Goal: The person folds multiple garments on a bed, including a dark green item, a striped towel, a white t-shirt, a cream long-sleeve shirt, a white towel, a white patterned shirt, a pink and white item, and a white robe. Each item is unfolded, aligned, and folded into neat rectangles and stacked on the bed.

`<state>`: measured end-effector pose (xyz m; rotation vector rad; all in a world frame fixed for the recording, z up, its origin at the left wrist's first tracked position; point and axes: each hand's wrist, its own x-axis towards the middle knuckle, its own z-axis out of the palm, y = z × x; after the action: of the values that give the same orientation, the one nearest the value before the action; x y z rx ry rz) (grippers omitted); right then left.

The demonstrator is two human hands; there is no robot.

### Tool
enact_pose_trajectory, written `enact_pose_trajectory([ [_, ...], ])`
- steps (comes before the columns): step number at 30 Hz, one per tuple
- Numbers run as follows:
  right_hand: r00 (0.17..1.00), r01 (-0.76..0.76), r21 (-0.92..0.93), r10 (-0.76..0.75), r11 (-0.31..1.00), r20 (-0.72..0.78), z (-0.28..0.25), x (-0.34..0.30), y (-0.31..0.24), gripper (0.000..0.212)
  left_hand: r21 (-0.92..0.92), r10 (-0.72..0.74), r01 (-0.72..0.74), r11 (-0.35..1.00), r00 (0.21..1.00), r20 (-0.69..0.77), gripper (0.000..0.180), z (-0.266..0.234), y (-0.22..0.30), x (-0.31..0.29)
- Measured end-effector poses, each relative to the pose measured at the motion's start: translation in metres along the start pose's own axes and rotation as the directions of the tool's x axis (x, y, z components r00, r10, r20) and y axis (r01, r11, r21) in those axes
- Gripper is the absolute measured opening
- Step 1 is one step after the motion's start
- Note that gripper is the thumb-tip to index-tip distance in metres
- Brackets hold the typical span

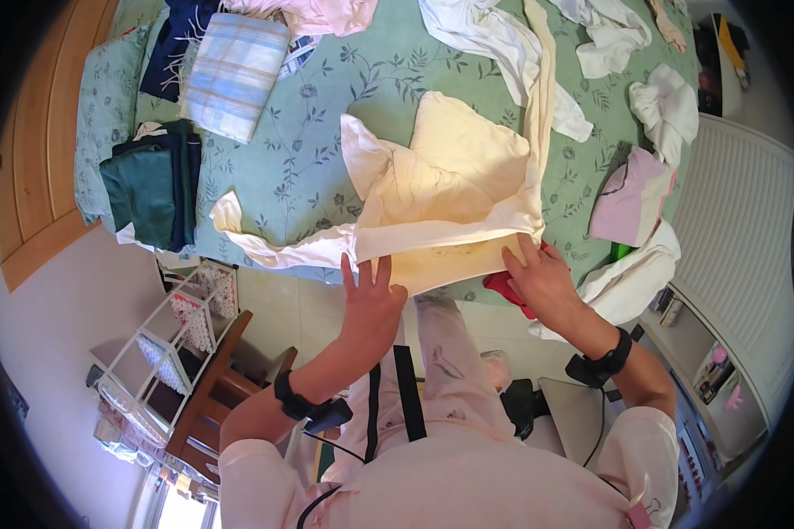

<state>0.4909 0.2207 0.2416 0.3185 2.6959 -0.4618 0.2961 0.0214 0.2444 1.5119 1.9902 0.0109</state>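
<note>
A cream long-sleeved top lies rumpled at the near edge of the bed. One sleeve trails off to the left and the other runs away along the right side. Its hem is lifted toward me and gapes, showing the inside. My left hand pinches the left end of the hem, two fingers stretched over the cloth. At the right end my right hand grips the hem between thumb and fingers. A red cloth shows partly behind the right hand.
A green floral sheet covers the bed. Folded dark green clothes and a blue plaid cloth lie at left. White clothes and a pink-and-white garment lie at right. A white rack and wooden chair stand lower left.
</note>
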Motion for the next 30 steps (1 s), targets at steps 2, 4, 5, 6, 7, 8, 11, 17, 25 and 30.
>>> enact_pose_trajectory([
  [2, 0.999, -0.049, 0.034, 0.048, 0.998, 0.008, -0.010, -0.004, -0.005, 0.044, -0.013, -0.001, 0.001, 1.000, 1.000, -0.017, 0.006, -0.013, 0.004, -0.006],
  [4, 0.999, -0.041, 0.064, 0.042, 0.997, -0.011, -0.018, -0.009, -0.006, 0.043, -0.037, 0.011, -0.014, 0.999, 0.997, -0.074, 0.004, -0.022, 0.007, -0.011],
  [5, 0.999, -0.010, 0.074, 0.012, 0.997, -0.036, -0.021, -0.012, -0.005, 0.040, -0.022, 0.017, -0.019, 1.000, 0.997, -0.078, 0.005, -0.025, 0.008, -0.013],
  [6, 0.997, 0.030, 0.065, -0.026, 0.997, -0.071, -0.022, -0.014, -0.004, 0.036, -0.007, 0.024, -0.025, 1.000, 0.996, -0.082, 0.005, -0.027, 0.006, -0.015],
  [7, 0.994, 0.062, 0.102, -0.052, 0.993, -0.096, -0.023, -0.017, -0.002, 0.036, 0.010, 0.044, -0.043, 0.999, 0.991, -0.123, 0.006, -0.027, 0.005, -0.017],
  [8, 0.987, 0.104, 0.119, -0.088, 0.987, -0.133, -0.021, -0.018, 0.001, 0.035, -0.032, 0.044, -0.046, 0.998, 0.997, -0.063, 0.006, -0.025, 0.001, -0.016],
  [11, 0.978, 0.163, 0.172, -0.137, 0.972, -0.156, -0.008, -0.016, 0.014, 0.032, -0.132, 0.083, -0.082, 0.988, 0.997, 0.003, 0.009, -0.009, -0.022, -0.005],
  [17, 0.983, 0.120, 0.394, -0.053, 0.911, -0.177, 0.038, 0.013, 0.052, 0.017, -0.247, 0.124, -0.195, 0.949, 0.954, -0.273, 0.026, 0.048, -0.069, 0.028],
  [25, 0.977, 0.106, 0.403, -0.020, 0.909, -0.214, 0.082, 0.070, 0.083, 0.015, -0.418, -0.119, -0.018, 0.908, 0.947, -0.299, 0.048, 0.110, -0.125, 0.060],
  [30, 0.973, 0.201, 0.327, -0.150, 0.923, -0.173, 0.102, 0.095, 0.081, 0.017, -0.468, -0.073, -0.086, 0.880, 0.948, -0.311, 0.041, 0.128, -0.113, 0.091],
])
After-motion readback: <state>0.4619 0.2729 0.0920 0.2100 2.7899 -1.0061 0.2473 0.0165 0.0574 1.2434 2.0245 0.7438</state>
